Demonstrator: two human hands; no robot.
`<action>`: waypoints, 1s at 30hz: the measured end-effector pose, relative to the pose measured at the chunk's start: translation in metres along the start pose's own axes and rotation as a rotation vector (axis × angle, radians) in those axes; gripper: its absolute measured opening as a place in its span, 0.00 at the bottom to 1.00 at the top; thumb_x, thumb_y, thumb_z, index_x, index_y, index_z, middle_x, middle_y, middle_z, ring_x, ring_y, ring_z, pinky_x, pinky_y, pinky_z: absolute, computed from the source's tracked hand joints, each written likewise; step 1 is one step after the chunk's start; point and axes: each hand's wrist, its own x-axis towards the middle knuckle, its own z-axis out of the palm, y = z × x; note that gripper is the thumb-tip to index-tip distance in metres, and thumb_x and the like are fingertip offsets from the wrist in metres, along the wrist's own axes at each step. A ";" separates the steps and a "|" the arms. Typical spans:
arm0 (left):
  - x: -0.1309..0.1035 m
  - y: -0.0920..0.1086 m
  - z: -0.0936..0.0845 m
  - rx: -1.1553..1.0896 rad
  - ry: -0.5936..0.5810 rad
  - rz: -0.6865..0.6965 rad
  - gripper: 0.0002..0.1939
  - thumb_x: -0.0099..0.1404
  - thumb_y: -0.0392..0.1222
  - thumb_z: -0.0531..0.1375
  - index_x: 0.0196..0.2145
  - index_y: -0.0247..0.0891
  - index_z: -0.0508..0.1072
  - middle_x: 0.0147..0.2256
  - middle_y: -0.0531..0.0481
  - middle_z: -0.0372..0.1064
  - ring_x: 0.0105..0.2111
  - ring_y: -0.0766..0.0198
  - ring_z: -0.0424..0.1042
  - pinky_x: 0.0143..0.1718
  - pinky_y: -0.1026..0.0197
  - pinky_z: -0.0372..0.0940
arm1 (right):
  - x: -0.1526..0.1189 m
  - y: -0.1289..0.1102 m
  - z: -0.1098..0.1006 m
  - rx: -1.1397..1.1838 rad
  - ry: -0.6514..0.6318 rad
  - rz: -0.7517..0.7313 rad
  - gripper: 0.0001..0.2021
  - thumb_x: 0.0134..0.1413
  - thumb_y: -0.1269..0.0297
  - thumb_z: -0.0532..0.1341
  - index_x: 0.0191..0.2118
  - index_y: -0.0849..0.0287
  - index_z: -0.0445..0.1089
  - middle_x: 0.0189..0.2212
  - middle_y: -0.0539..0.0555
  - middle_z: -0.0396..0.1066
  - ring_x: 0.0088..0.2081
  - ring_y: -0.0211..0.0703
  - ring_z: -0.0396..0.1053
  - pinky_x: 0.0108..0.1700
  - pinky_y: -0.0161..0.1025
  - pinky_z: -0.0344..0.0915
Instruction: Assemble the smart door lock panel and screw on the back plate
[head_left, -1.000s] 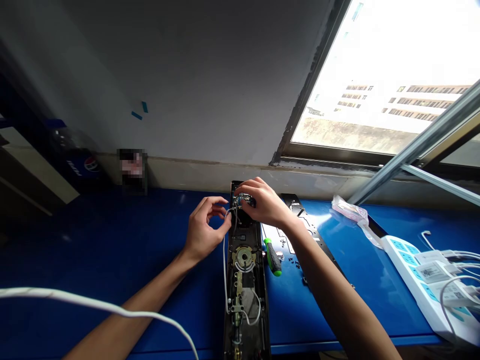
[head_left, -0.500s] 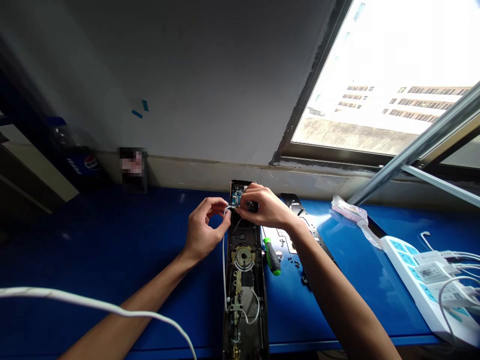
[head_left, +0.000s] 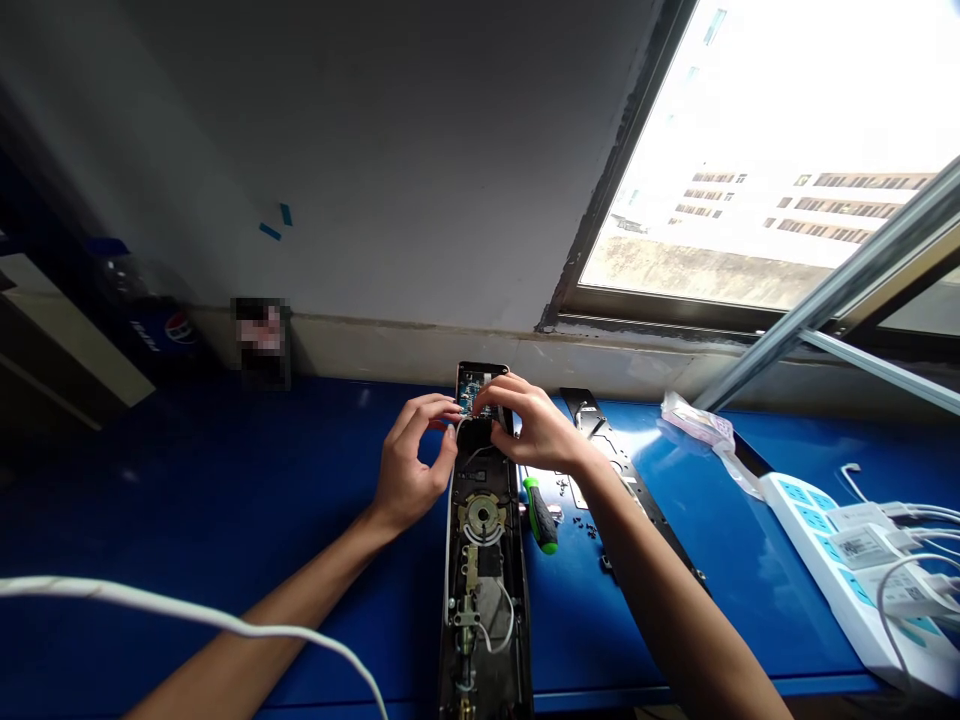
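A long black housing [head_left: 491,585], apparently an open door lock, lies lengthwise before me. A small blue circuit board [head_left: 471,385] sits at its far end. A thin white cable [head_left: 448,540] runs along its left edge up to the board. My left hand [head_left: 415,460] is at the left edge beside the cable's upper end, thumb and fingers apart. Over the board and its right edge, my right hand [head_left: 534,428] has index finger and thumb spread, fingertips at the board's lower side. My right fingers cover part of the board. Neither hand visibly grips anything.
A green-and-black screwdriver [head_left: 541,517] lies right of the housing, near small dark screws [head_left: 586,527]. Behind my right forearm is a flat black plate [head_left: 637,490]. A power strip [head_left: 814,530] with plugs stands far right. A thick white cable [head_left: 187,610] crosses the lower left.
My right fingers, closed together at the board before, have spread apart. The gap between my left thumb and fingers at the cable has widened. The housing appears slightly further left in view.
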 end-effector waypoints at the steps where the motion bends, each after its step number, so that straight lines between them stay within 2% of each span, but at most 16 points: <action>1: 0.000 -0.001 0.001 0.014 0.014 0.009 0.13 0.70 0.34 0.61 0.50 0.44 0.74 0.53 0.45 0.69 0.50 0.56 0.75 0.51 0.54 0.74 | 0.000 -0.001 0.002 -0.005 0.006 0.003 0.20 0.46 0.82 0.58 0.43 0.54 0.73 0.43 0.53 0.76 0.44 0.47 0.69 0.54 0.47 0.65; 5: -0.001 -0.005 0.002 0.044 0.035 -0.002 0.13 0.68 0.34 0.62 0.50 0.44 0.74 0.55 0.44 0.66 0.53 0.54 0.72 0.50 0.54 0.73 | 0.001 -0.001 0.012 -0.026 0.040 0.023 0.16 0.50 0.79 0.60 0.42 0.54 0.75 0.41 0.53 0.78 0.43 0.48 0.69 0.51 0.49 0.65; 11: -0.002 -0.010 0.006 -0.020 -0.002 -0.041 0.14 0.69 0.37 0.62 0.52 0.44 0.72 0.51 0.44 0.68 0.48 0.56 0.73 0.48 0.55 0.74 | 0.004 0.000 0.018 -0.055 0.062 0.041 0.05 0.58 0.71 0.64 0.38 0.55 0.76 0.33 0.52 0.78 0.39 0.47 0.67 0.47 0.46 0.64; 20: -0.004 -0.015 0.006 -0.091 -0.030 -0.130 0.16 0.70 0.42 0.63 0.54 0.43 0.70 0.52 0.44 0.67 0.48 0.57 0.73 0.47 0.57 0.73 | 0.006 -0.005 0.019 -0.105 0.050 0.041 0.06 0.59 0.70 0.65 0.40 0.54 0.79 0.35 0.52 0.79 0.40 0.46 0.69 0.47 0.45 0.63; 25: -0.002 -0.014 0.005 -0.137 -0.033 -0.198 0.15 0.72 0.44 0.61 0.54 0.43 0.69 0.53 0.43 0.68 0.49 0.57 0.73 0.49 0.56 0.71 | 0.008 -0.004 0.022 -0.144 0.064 0.081 0.05 0.64 0.68 0.64 0.40 0.55 0.79 0.35 0.53 0.81 0.40 0.46 0.69 0.47 0.46 0.63; 30: -0.002 -0.016 0.006 -0.185 -0.073 -0.239 0.16 0.71 0.44 0.61 0.55 0.43 0.68 0.55 0.43 0.66 0.50 0.56 0.72 0.49 0.56 0.71 | 0.012 -0.012 0.020 -0.213 0.024 0.142 0.07 0.65 0.66 0.64 0.41 0.56 0.81 0.35 0.54 0.82 0.41 0.48 0.69 0.45 0.46 0.63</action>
